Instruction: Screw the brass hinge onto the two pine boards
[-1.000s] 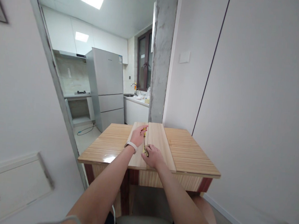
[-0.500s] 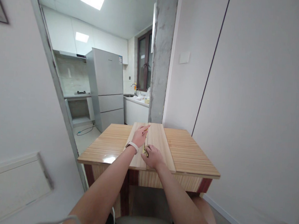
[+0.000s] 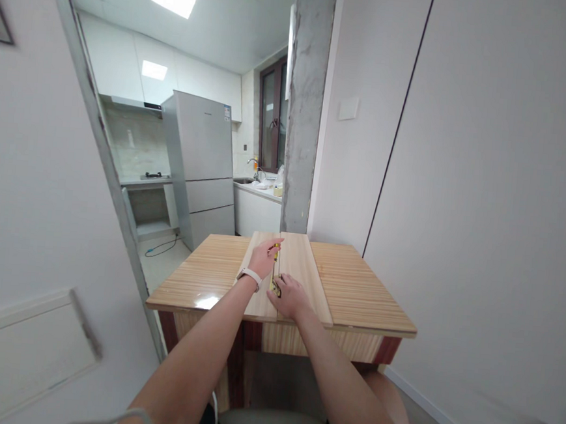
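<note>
Two pale wooden boards (image 3: 302, 269) lie side by side on the table, with a narrow seam between them. Over the seam, my left hand (image 3: 264, 257) is closed on a slim yellow-and-black handle, which looks like a screwdriver (image 3: 276, 251). Its thin dark shaft points down toward my right hand (image 3: 292, 295). Nearer me, the right thumb and fingers close around a small gold-coloured piece (image 3: 275, 288) with dark edges, low on the boards. Fingers partly cover this piece, so its kind is unclear.
The striped wooden table (image 3: 360, 290) carries the boards and has dark red legs. Beyond it stand a grey fridge (image 3: 207, 147) and a sink counter (image 3: 259, 203). A wall (image 3: 461, 187) rises close on the right. A white cable (image 3: 137, 413) hangs near my left arm.
The fingers of my left hand have shifted slightly on the handle, so more of its yellow part shows. My right hand stays in nearly the same place.
</note>
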Demonstrator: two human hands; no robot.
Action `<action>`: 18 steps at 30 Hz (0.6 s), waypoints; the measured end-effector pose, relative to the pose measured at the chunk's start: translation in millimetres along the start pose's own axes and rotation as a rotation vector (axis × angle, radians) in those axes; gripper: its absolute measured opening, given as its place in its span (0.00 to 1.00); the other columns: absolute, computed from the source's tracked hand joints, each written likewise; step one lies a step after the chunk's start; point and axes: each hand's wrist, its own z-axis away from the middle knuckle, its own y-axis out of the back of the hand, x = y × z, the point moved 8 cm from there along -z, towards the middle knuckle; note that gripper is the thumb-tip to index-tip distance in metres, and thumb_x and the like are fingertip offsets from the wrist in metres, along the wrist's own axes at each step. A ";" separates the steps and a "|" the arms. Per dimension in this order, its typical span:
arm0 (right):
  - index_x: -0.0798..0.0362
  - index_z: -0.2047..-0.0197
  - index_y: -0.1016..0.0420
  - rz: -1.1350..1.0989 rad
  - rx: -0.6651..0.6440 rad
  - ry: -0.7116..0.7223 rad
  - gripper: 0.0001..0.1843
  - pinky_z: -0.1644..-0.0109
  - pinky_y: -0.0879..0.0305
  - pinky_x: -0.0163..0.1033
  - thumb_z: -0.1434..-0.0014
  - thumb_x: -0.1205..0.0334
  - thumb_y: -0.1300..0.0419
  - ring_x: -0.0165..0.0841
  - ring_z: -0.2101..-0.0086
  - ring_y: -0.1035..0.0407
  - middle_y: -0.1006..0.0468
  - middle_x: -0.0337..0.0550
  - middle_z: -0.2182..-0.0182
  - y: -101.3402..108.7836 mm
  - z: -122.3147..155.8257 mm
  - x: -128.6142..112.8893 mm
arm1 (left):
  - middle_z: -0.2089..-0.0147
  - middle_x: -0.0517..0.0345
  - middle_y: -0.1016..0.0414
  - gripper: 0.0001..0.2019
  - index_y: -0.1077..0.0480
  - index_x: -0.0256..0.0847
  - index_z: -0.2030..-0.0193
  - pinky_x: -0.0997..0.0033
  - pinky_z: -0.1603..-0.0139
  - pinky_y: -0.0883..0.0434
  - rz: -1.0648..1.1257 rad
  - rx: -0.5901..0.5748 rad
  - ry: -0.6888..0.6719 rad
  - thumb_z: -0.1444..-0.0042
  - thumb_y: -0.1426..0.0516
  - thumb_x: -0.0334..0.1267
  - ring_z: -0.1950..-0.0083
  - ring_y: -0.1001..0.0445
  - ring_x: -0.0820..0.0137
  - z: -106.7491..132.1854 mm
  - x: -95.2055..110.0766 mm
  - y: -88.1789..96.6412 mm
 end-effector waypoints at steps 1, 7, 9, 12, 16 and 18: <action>0.47 0.34 0.30 0.000 0.004 0.003 0.33 0.30 0.50 0.51 0.34 0.38 0.47 0.45 0.33 0.44 0.36 0.52 0.32 0.5 0.0 -0.4 | 0.51 0.53 0.21 0.18 0.23 0.45 0.42 0.70 0.51 0.25 -0.014 0.007 0.000 0.34 0.46 0.30 0.54 0.22 0.71 -0.3 0.4 0.1; 0.47 0.35 0.29 0.009 0.011 0.006 0.31 0.30 0.49 0.50 0.34 0.38 0.46 0.44 0.34 0.43 0.34 0.52 0.33 1.9 -0.4 -1.2 | 0.55 0.55 0.26 0.15 0.21 0.47 0.44 0.70 0.56 0.24 -0.081 0.055 -0.005 0.36 0.40 0.36 0.63 0.25 0.73 0.0 0.3 4.1; 0.46 0.35 0.29 0.007 0.010 0.005 0.31 0.31 0.49 0.50 0.34 0.38 0.46 0.44 0.34 0.43 0.35 0.51 0.33 1.6 -0.6 -1.1 | 0.52 0.53 0.25 0.16 0.23 0.47 0.42 0.69 0.53 0.24 -0.080 0.043 -0.030 0.34 0.43 0.36 0.58 0.23 0.71 1.1 2.9 4.1; 0.46 0.35 0.29 0.002 0.002 0.001 0.31 0.30 0.49 0.50 0.34 0.38 0.46 0.44 0.34 0.43 0.35 0.52 0.32 0.5 -0.8 -0.4 | 0.43 0.50 0.25 0.19 0.26 0.45 0.37 0.66 0.42 0.27 -0.088 0.039 -0.088 0.32 0.48 0.33 0.44 0.25 0.67 3.3 8.9 5.0; 0.46 0.35 0.29 -0.002 -0.009 -0.004 0.32 0.30 0.50 0.50 0.34 0.38 0.46 0.44 0.33 0.43 0.36 0.51 0.32 -0.2 -0.6 -0.2 | 0.41 0.50 0.23 0.21 0.28 0.43 0.36 0.63 0.39 0.29 -0.048 0.025 -0.078 0.32 0.50 0.31 0.42 0.25 0.66 4.3 7.3 5.2; 0.46 0.35 0.29 -0.003 -0.012 -0.007 0.32 0.30 0.51 0.50 0.34 0.38 0.46 0.44 0.33 0.44 0.36 0.51 0.32 0.2 -0.3 -0.3 | 0.44 0.50 0.21 0.20 0.27 0.43 0.37 0.65 0.42 0.27 -0.040 0.013 -0.049 0.32 0.50 0.31 0.45 0.23 0.67 3.8 3.7 4.8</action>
